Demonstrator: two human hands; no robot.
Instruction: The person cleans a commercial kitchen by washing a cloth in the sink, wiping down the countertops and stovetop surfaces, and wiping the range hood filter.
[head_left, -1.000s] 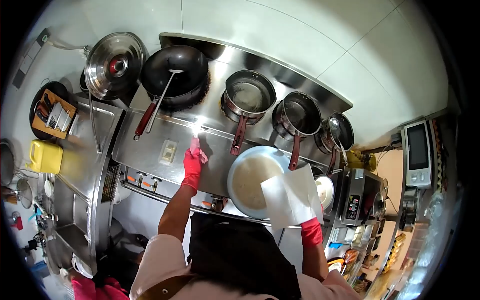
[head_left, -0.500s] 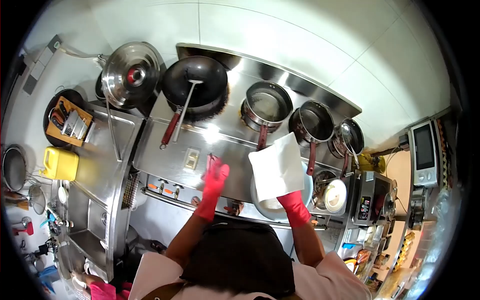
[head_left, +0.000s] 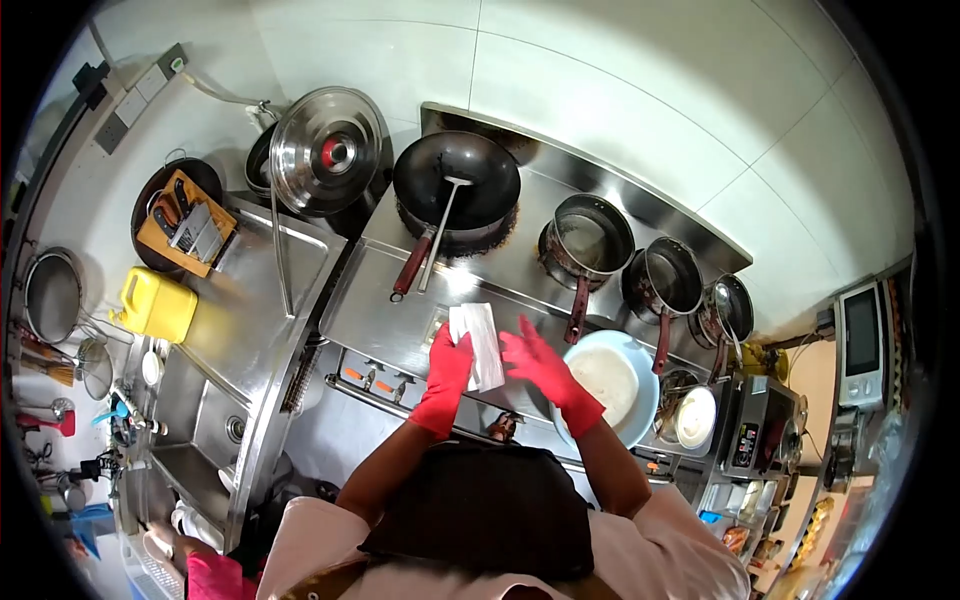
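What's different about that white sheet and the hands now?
The white sheet moved left, from the right hand above the basin to the left hand, and looks folded narrower. The right hand is open beside it. The wok and basin stayed put.

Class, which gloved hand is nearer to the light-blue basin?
Right. The right hand is beside the basin, overlapping its rim in view; the left hand is farther left, holding the white sheet.

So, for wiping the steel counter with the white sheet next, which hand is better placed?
Probably the left. The left hand holds the white sheet by its edge, while the right hand is spread open beside it, closer to the light-blue basin.
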